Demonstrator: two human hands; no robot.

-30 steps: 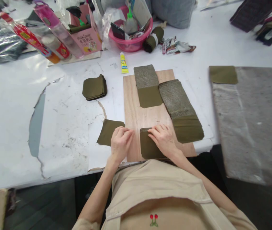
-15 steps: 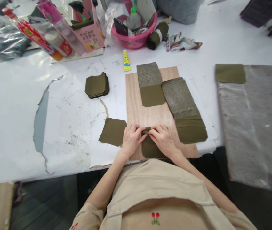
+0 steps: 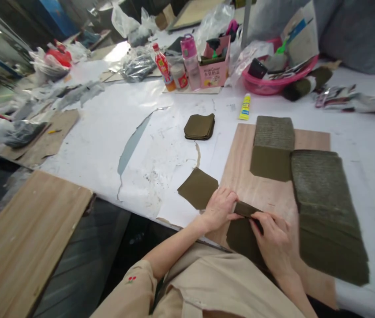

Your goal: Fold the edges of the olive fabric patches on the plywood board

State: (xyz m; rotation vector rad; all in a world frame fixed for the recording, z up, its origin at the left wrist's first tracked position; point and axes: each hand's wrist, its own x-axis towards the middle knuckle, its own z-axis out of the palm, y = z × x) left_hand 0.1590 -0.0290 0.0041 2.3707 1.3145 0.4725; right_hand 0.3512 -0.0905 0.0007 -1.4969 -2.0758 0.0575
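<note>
Both hands are on an olive-green fabric piece [image 3: 244, 240] near the front edge of a wooden board [image 3: 273, 194]. My left hand [image 3: 220, 206] pinches the left end of its folded-over top edge. Thumb and fingers of my right hand [image 3: 271, 234] are closed on the same fold, farther right. Just left of my left hand lies a loose olive fabric piece [image 3: 198, 189], partly over the board's edge. Beyond my hands, two stacks rest on the board, each with grey textured panels and olive fabric: a smaller one [image 3: 271, 163] and a larger one [image 3: 331, 238] at the right.
A pile of olive fabric pieces [image 3: 200, 126] sits on the white-covered table [image 3: 161, 150]. Farther back are a yellow glue tube [image 3: 245, 107], a pink basket [image 3: 256, 85] of tools, a pink box [image 3: 214, 70] and bottles [image 3: 163, 66]. Another wooden board [image 3: 25, 238] is at the lower left.
The camera view has swung left, so everything sits farther right and more of the room shows. My hands are farther apart along the fold, showing more of the folded strip between them.
</note>
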